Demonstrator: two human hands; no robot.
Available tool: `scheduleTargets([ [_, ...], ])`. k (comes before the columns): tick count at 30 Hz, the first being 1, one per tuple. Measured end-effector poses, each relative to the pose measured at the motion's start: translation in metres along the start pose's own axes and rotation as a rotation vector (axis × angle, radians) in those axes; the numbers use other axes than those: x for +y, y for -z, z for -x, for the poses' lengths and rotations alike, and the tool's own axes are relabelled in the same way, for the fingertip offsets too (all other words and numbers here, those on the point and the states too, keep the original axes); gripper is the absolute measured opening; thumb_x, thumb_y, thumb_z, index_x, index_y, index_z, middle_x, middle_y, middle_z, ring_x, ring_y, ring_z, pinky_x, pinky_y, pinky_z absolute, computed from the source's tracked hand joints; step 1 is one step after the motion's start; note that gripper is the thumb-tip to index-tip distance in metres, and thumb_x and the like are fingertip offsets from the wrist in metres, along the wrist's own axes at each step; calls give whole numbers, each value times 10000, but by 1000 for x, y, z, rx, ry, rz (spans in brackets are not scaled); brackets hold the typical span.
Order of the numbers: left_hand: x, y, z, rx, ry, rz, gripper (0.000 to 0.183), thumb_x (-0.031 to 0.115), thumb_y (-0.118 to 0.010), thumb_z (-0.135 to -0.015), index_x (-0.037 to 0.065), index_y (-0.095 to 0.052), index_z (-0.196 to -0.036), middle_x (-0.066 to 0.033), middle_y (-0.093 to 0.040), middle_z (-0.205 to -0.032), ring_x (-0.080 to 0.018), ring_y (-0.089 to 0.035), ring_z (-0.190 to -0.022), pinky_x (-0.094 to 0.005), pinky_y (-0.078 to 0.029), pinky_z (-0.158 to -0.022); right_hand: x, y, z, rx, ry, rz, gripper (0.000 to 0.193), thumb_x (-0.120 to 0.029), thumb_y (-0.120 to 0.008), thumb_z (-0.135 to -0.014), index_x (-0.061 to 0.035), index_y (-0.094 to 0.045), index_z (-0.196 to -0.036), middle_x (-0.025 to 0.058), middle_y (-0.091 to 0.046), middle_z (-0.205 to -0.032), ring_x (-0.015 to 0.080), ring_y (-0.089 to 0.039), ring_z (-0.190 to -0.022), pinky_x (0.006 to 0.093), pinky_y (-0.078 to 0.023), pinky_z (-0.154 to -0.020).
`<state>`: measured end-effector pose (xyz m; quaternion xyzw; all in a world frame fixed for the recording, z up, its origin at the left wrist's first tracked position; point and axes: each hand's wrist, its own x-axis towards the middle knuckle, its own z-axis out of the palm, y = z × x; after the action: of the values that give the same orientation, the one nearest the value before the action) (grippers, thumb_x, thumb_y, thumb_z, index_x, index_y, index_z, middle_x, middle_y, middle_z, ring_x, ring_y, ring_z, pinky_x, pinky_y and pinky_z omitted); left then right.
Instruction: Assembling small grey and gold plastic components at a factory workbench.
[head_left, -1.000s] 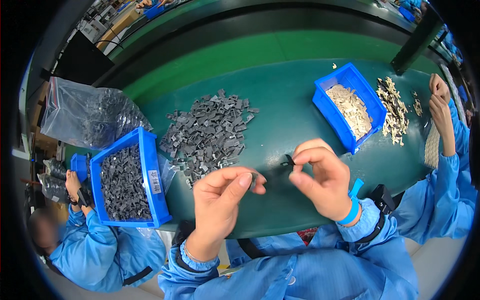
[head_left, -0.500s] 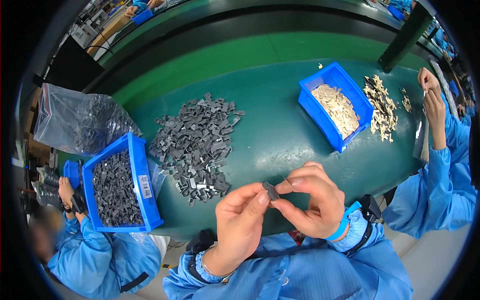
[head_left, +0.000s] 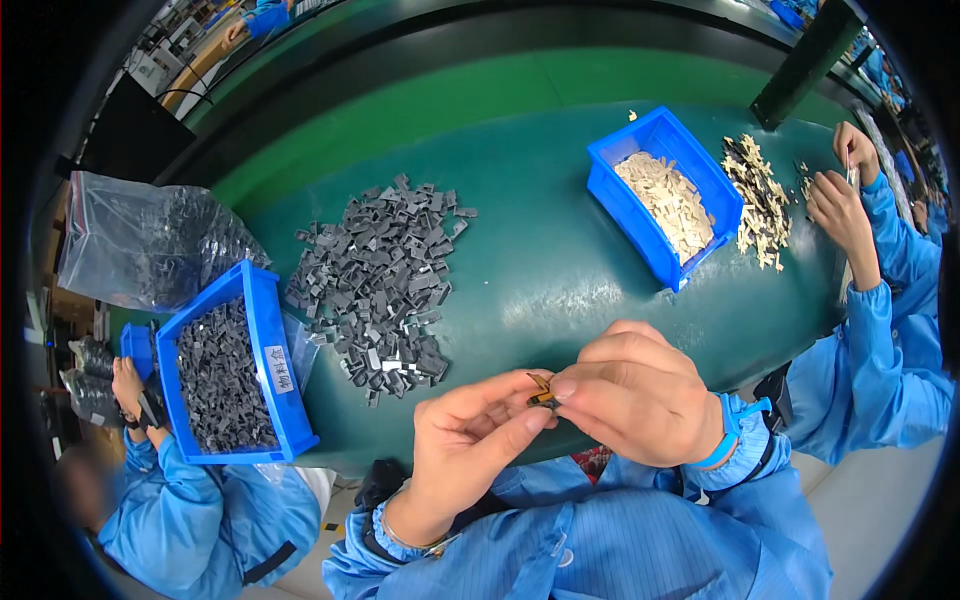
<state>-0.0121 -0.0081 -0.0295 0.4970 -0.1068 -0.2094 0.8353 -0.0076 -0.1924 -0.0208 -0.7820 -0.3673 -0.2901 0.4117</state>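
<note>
Green bench [head_left: 520, 240] runs across most of the view. Co-worker [head_left: 870, 380] in blue at its R end, fingers busy, whatever's held too far off to tell. Grey pile [head_left: 385, 280] loose on the L-centre, no tray round it. L bin [head_left: 262, 310], blue, full of dark pcs, sits at the near L; clear bag [head_left: 150, 240] w/ dark pcs lies just behind it. R bin [head_left: 632, 232], also blue, holds cream pcs, far R.

Both hands are together, low-centre, over the near part of the bench: L hand [head_left: 470, 430] has thumb + fingertips pinched on a small part [head_left: 543, 397], R hand [head_left: 640, 400] pinching the same from the other side. Mixed heap [head_left: 760, 205], cream + dark, is just R of the R bin. The part looks dark w/ a tan bit on top; mostly hidden by fingertips, so can't say if 1 pc or 2.

Risks, my guess: uneven thumb pressure could make the part tilt & pop out; near the bench edge, it might end up on lap/floor. If it flew L, it'd prob get lost amg lookalikes. L wrist swinging wide could scatter the pile; R bin, if knocked R, could push into the heap.
</note>
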Motion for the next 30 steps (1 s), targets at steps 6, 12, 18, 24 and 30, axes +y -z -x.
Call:
scheduleTargets([
  [6, -4, 3, 5, 51, -86, -198, 254, -68, -581, -807, -54, -595, -1060, -177, -627, -970, -189, -624, -851, -274, -505, -756, -3, -3, 2, -30, -100, -69, 348, -6, -647, -661, 29, -565, -998, 110, -611, -847, 236, -576, -726, 320, -450, -629],
  [12, -3, -1, 5, 163, -118, -151, 244, -60, -592, -802, -57, -600, -1046, -178, -630, -962, -192, -630, -833, -268, -506, -738, -11, -18, 14, 270, -654, -855, 155, 50, -605, -786, 53, -551, -931, 173, -555, -1009, 202, -568, -928, 327, -502, -755],
  [18, -4, -2, 4, 188, -92, -103, 252, -75, -598, -792, -61, -599, -1043, -180, -626, -970, -201, -632, -848, -268, -509, -751, -14, -27, 13, 286, -817, -1088, 73, 48, -549, -828, 54, -536, -900, 150, -522, -1024, 169, -556, -900, 298, -518, -777],
  [24, -5, -1, 5, 183, -93, -146, 264, -93, -595, -783, -65, -596, -1046, -182, -622, -983, -201, -634, -855, -264, -511, -751, -13, -30, 14, 282, -852, -1076, 61, 52, -550, -826, 49, -533, -885, 139, -518, -1010, 157, -550, -890, 306, -523, -768],
  [30, -5, -2, 4, 182, -96, -140, 267, -96, -594, -783, -62, -596, -1047, -181, -623, -984, -202, -635, -857, -259, -509, -759, -15, -32, 13, 322, -870, -1075, 74, 75, -556, -810, 46, -530, -872, 130, -519, -1002, 153, -551, -885, 301, -526, -764],
])
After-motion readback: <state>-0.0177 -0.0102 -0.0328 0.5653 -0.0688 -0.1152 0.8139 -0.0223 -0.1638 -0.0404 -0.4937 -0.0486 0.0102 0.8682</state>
